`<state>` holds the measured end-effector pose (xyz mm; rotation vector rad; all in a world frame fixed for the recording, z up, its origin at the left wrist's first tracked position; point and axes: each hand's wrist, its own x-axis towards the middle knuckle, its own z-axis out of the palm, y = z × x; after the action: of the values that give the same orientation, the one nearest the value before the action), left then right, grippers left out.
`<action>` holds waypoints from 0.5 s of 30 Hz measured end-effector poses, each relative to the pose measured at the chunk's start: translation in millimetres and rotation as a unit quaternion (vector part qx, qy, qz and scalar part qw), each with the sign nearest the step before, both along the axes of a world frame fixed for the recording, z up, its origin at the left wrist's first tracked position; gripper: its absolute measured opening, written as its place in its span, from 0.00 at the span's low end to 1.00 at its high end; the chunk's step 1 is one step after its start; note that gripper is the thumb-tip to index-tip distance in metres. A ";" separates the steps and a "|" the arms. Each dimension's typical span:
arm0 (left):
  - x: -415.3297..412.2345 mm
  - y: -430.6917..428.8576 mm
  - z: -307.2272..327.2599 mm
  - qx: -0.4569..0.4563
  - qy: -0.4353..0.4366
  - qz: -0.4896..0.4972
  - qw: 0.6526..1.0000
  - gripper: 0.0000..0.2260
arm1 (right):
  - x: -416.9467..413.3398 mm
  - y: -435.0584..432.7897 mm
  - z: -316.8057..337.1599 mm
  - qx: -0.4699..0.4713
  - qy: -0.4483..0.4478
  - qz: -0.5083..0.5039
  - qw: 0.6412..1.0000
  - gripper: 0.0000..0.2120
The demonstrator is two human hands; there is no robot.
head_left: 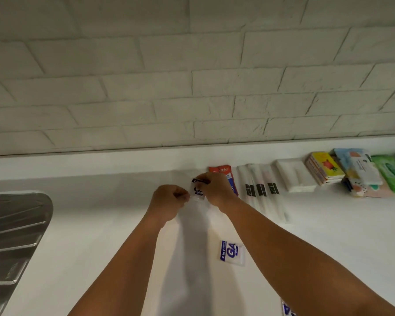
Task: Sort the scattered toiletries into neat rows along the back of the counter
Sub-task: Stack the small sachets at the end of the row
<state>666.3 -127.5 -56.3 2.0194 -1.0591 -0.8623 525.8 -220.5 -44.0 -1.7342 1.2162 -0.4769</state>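
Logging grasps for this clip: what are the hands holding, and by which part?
One white sachet with blue print, held by both: the left hand pinches its left edge, the right hand grips its right side.

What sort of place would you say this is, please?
Probably a home kitchen or bathroom: a white counter under a brick wall, a steel sink at the left, and toothpaste and wipes lined along the back.

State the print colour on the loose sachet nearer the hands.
Blue, on a white sachet; head view shows it best.
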 end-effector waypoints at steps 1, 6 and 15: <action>0.9 -3.2 1.4 -0.012 0.029 0.016 0.999 0.04 | 2.0 -2.1 2.6 0.012 -0.016 -0.016 1.000 0.10; 9.1 -29.5 -5.8 -0.047 0.103 0.109 0.988 0.06 | 17.9 -10.3 -0.4 0.101 -0.051 -0.074 0.991 0.15; 14.4 -63.3 -21.5 0.027 -0.031 0.118 0.992 0.09 | 23.9 -7.6 3.6 0.099 0.007 -0.050 0.994 0.16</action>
<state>680.7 -190.8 -77.8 2.1759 -0.8168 -0.7144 549.7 -228.1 -40.4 -1.5155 1.3196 -0.3902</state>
